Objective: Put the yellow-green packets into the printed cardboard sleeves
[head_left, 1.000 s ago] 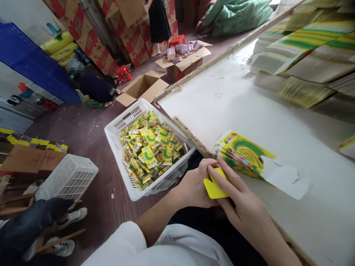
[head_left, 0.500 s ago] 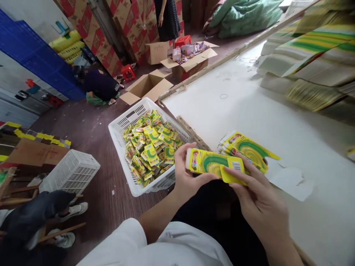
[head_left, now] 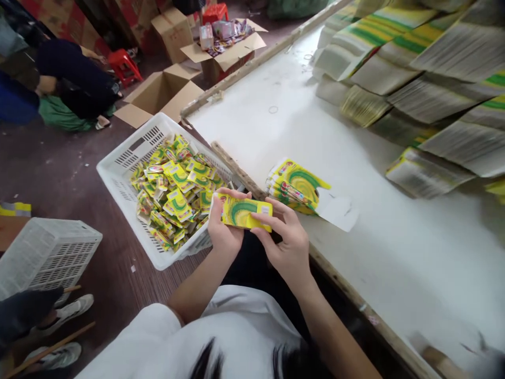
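A small yellow and green cardboard box point(head_left: 236, 212) is held between both my hands, just in front of my body. My left hand point(head_left: 224, 231) grips its left end, thumb along the lower edge. My right hand point(head_left: 286, 237) has its fingers closed on the right end, where a barcode shows. Beyond my right hand, a small pile of matching flat cartons point(head_left: 295, 184) lies on the white table point(head_left: 252, 131). Left of my hands stands a white plastic basket point(head_left: 118, 179) heaped with small yellow boxes point(head_left: 177, 184).
Stacks of folded printed card point(head_left: 410, 79) cover the table's far right. An open carton point(head_left: 158, 97) and a filled carton point(head_left: 224, 47) stand on the floor behind the basket. A person point(head_left: 74, 79) crouches at the upper left. A white crate point(head_left: 51, 258) stands left, beside another person's shoes.
The view has swung to the right, so things sit further left. The flap at the box's right end has been folded down, and my right fingers press there. Both hands keep hold of the box.
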### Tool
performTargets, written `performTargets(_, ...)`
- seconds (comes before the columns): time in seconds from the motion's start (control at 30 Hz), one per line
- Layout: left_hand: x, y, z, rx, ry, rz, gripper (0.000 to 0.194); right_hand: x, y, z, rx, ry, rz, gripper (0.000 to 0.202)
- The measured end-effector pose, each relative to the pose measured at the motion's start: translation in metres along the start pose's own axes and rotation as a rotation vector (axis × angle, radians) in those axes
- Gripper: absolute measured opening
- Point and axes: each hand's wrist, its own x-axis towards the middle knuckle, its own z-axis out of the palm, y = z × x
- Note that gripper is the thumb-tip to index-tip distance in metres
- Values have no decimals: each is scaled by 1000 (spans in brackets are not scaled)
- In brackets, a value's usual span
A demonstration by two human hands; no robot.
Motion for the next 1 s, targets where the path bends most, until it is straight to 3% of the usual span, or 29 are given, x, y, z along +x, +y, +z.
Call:
performTargets(0.07, -1, -1, 0, 44, -4, 38, 32, 2, -3, 6, 19, 61, 42, 25)
performTargets(0.13, 4, 6, -6, 129, -13, 111, 37, 4, -3, 6, 52, 42, 58, 43)
performTargets(0.23, 28, 29, -27, 372, 45, 382, 41, 11, 8, -11, -22, 64, 84, 62)
performTargets(0.3, 47, 48, -48, 588, 163, 648, 47, 17, 21, -31, -197, 166, 128, 54)
performTargets(0.33, 56, 55, -58, 736, 192, 732, 66, 19, 28, -41, -298, 208, 158, 48)
performTargets(0.43, 67, 66, -80, 937, 237, 816, 90, 26, 49, -60, -515, 217, 213, 38)
performTargets(0.53, 62, 55, -82, 949, 157, 748, 84, 29, 58, -60, -563, 194, 246, 29)
performTargets(0.73, 38, 18, -55, 791, -47, 589, 59, 31, 52, -59, -468, 237, 288, 38)
performTargets(0.87, 18, 1, -41, 593, -129, 361, 46, 34, 46, -66, -338, 317, 374, 52)
performTargets(1.0, 1, -12, -31, 457, -219, 128, 47, 35, 29, -70, -122, 397, 356, 52)
